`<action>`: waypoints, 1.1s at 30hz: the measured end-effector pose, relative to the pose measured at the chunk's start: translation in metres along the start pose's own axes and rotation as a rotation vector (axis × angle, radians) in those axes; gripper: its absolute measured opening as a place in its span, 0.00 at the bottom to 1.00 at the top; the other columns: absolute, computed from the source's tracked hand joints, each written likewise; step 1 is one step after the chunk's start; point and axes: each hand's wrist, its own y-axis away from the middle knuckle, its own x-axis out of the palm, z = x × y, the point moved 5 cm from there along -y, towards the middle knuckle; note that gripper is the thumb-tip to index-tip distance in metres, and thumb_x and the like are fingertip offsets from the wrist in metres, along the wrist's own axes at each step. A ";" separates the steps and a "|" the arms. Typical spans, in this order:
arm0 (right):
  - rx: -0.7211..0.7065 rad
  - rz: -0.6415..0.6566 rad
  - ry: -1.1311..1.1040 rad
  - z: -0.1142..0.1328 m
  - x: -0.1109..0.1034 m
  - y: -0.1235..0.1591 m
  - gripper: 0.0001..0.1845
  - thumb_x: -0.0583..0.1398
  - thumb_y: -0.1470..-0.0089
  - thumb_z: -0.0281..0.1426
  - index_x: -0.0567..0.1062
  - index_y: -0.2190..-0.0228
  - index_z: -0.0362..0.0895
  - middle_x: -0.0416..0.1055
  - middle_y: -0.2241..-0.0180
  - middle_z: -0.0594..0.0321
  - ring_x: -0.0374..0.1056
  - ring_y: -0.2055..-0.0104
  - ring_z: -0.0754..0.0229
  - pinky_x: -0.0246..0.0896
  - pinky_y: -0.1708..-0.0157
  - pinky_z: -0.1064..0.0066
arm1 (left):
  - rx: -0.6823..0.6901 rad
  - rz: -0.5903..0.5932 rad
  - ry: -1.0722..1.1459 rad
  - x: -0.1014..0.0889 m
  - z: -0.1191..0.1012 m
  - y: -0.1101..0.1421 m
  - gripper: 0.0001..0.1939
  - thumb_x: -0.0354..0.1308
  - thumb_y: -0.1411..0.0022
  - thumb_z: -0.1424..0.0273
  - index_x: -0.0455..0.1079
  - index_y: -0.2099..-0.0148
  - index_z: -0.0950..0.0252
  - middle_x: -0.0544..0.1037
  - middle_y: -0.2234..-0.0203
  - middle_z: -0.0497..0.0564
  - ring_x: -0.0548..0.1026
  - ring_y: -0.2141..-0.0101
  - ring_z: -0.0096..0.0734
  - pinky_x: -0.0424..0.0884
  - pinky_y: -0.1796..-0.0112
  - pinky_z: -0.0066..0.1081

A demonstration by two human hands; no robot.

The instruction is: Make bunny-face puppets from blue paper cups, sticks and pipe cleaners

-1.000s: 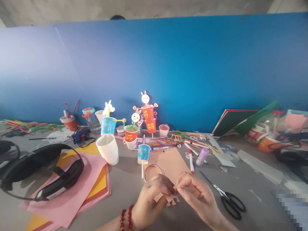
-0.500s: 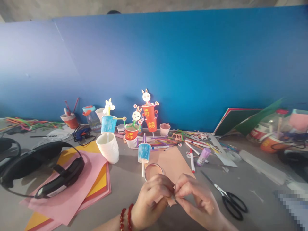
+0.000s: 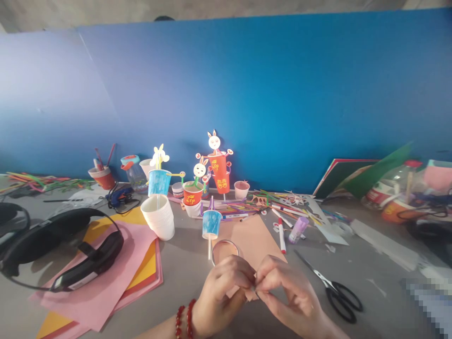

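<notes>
The left hand (image 3: pixel 226 288) and right hand (image 3: pixel 290 293) meet at the fingertips, both pinching 1 small paper piece (image 3: pixel 250 295) between them, low over the table (image 3: pixel 187 278); so light a grip probably suits something this slight and easily creased. The paper piece is peach-coloured with an uneven lower edge, the fingers hiding the rest. Just beyond lies a larger peach sheet (image 3: pixel 263 238). Scissors (image 3: pixel 334 286) rest beside the right hand, perhaps for easy reach; 1 small blue cup (image 3: pixel 211 225) stands farther out.
</notes>
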 end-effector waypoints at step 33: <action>0.544 -0.096 -0.139 -0.058 0.014 0.013 0.18 0.61 0.42 0.43 0.66 0.76 0.45 0.61 0.77 0.70 0.61 0.78 0.65 0.57 0.80 0.76 | -0.771 -0.178 0.855 0.032 0.062 0.020 0.20 0.71 0.47 0.60 0.62 0.65 0.63 0.75 0.74 0.44 0.79 0.75 0.30 0.74 0.72 0.29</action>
